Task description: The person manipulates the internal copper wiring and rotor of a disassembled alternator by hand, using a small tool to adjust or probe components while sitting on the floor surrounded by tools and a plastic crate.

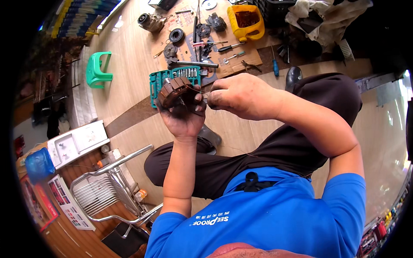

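Note:
In my left hand [184, 118], palm up and blackened, rests a round rusty-brown motor part [172, 92] with a segmented rim and a dark hollow centre. The fingers curl round its underside and right edge. Just to the right is my right hand [241, 96], its fingers pinched together on a thin wire [200, 91] that runs to the part. The fingertips are partly hidden by the back of the hand. Behind the part, a green socket set case [192, 70] lies open on the floor, partly covered by the left hand and the part.
A flattened cardboard sheet [254, 56] carries screwdrivers, pliers [250, 66], a black ring [176, 35] and a metal housing [150, 22]. A cut-open yellow jug [246, 23] stands at the back. A green stool [99, 71] and a metal-framed chair [101, 193] are on the left.

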